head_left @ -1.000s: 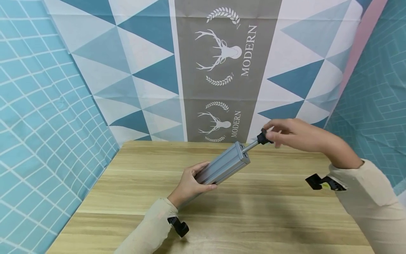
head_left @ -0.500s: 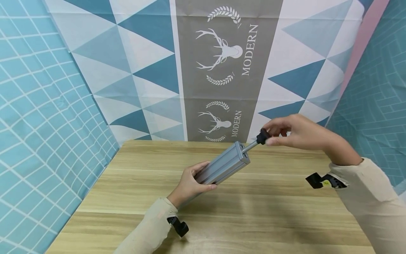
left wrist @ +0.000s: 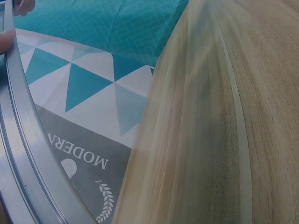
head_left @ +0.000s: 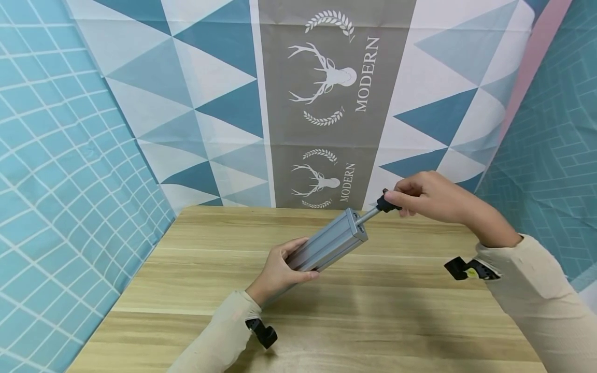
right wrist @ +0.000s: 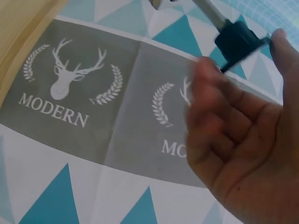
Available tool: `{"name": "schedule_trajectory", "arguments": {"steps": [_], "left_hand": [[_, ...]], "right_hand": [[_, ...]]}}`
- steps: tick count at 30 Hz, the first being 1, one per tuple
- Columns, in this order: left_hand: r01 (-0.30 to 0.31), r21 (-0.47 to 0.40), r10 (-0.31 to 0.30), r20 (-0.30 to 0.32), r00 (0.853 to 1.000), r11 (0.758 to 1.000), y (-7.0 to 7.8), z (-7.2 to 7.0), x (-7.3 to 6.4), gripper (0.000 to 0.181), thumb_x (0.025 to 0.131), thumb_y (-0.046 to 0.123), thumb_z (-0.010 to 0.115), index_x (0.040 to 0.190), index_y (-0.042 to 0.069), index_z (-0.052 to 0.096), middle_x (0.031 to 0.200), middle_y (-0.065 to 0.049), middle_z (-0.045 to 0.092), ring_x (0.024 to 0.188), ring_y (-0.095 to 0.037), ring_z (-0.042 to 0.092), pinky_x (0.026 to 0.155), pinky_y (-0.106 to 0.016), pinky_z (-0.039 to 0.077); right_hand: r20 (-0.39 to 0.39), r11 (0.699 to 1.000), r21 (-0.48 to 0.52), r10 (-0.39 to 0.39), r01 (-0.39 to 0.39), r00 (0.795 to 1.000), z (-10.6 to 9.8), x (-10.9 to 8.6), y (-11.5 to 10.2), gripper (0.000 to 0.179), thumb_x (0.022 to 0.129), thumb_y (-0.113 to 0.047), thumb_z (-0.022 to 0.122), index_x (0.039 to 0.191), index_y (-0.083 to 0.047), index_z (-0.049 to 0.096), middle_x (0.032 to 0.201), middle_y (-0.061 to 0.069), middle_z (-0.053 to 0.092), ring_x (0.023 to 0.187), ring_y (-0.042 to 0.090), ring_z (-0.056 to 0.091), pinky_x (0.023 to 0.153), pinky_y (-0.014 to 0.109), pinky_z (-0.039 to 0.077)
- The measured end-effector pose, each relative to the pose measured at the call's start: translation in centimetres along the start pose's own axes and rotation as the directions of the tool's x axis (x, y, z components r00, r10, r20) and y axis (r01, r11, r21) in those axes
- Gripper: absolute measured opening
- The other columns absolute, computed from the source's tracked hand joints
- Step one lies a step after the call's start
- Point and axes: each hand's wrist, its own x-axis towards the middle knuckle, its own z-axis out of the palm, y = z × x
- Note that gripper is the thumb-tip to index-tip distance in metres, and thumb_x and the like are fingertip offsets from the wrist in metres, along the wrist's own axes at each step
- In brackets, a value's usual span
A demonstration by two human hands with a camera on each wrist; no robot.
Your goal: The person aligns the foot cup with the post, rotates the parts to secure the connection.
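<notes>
My left hand (head_left: 279, 269) grips the lower part of a grey square-profile pneumatic cylinder (head_left: 329, 239), fingers on one side and thumb along the other. The cylinder slants up to the right over the table. From its end face a thin metal rod (head_left: 368, 215) sticks out, tipped by a black flanged knob (head_left: 386, 202). My right hand (head_left: 426, 198) pinches that knob at its edge, thumb and fingers on opposite sides. In the right wrist view the knob (right wrist: 238, 42) sits between thumb and blurred fingertips. The left wrist view shows the cylinder's grooved side (left wrist: 28, 140) close up.
A wood-grain table (head_left: 373, 321) lies below both hands. Behind it hangs a patterned cloth (head_left: 224, 103) with triangles and deer prints. Blue tiled cloths stand at the left (head_left: 70, 155) and right (head_left: 550, 155). Black wrist mounts (head_left: 262, 332) stick out from both sleeves.
My right hand's thumb and fingers have shifted round the black knob, and its wrist has moved slightly left. The left hand and the cylinder have stayed in place.
</notes>
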Motion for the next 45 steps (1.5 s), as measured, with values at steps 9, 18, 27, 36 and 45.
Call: {"name": "schedule_trajectory", "arguments": {"steps": [9,18,27,36,45], "left_hand": [[-0.009,-0.002,0.009,-0.006,1.0,1.0,-0.1,0.0,-0.1,0.07,0.069,0.016,0.086,0.133,0.013,0.058,0.126,-0.006,0.062,0.108,-0.02,0.059,0.088,-0.033,0.046],[-0.001,0.001,0.001,-0.018,1.0,1.0,-0.2,0.0,-0.1,0.07,0.069,0.015,0.087,0.132,0.017,0.058,0.125,-0.003,0.062,0.107,-0.02,0.059,0.088,-0.034,0.046],[0.004,-0.001,-0.004,-0.019,1.0,1.0,0.0,0.1,0.0,0.069,0.068,0.016,0.087,0.131,0.017,0.059,0.125,-0.003,0.063,0.107,-0.02,0.059,0.088,-0.034,0.046],[0.018,-0.001,-0.018,-0.012,1.0,1.0,0.0,0.0,-0.2,0.07,0.069,0.014,0.087,0.132,0.018,0.058,0.126,-0.002,0.062,0.109,-0.019,0.059,0.089,-0.034,0.046],[0.009,-0.005,-0.009,-0.011,1.0,1.0,0.1,0.1,-0.1,0.069,0.069,0.014,0.086,0.132,0.016,0.058,0.125,-0.003,0.063,0.107,-0.02,0.059,0.088,-0.033,0.046]], "right_hand": [[-0.012,0.967,0.059,-0.248,0.248,0.969,0.2,-0.4,0.9,0.06,0.083,-0.012,0.075,0.137,-0.015,0.05,0.125,0.003,0.06,0.102,0.011,0.061,0.085,0.034,0.051],[-0.123,0.994,0.097,-0.029,0.041,0.992,0.9,-0.2,0.6,0.025,0.089,-0.022,0.07,0.108,-0.006,0.069,0.078,-0.005,0.071,0.071,0.009,0.065,0.066,0.028,0.051],[-0.079,0.994,0.103,-0.024,0.032,0.997,0.7,-0.5,0.6,0.037,0.09,-0.022,0.069,0.123,-0.008,0.063,0.102,0.003,0.071,0.089,0.006,0.065,0.074,0.026,0.051],[-0.023,0.969,0.134,-0.205,0.206,0.978,-0.2,-1.1,0.8,0.059,0.086,-0.013,0.072,0.14,-0.011,0.05,0.135,0.01,0.056,0.114,-0.003,0.054,0.088,0.014,0.044],[-0.103,0.974,0.123,-0.176,0.188,0.979,0.1,-0.8,0.6,0.037,0.087,-0.009,0.07,0.123,-0.003,0.063,0.106,0.006,0.07,0.088,0.004,0.066,0.072,0.021,0.052]]}}
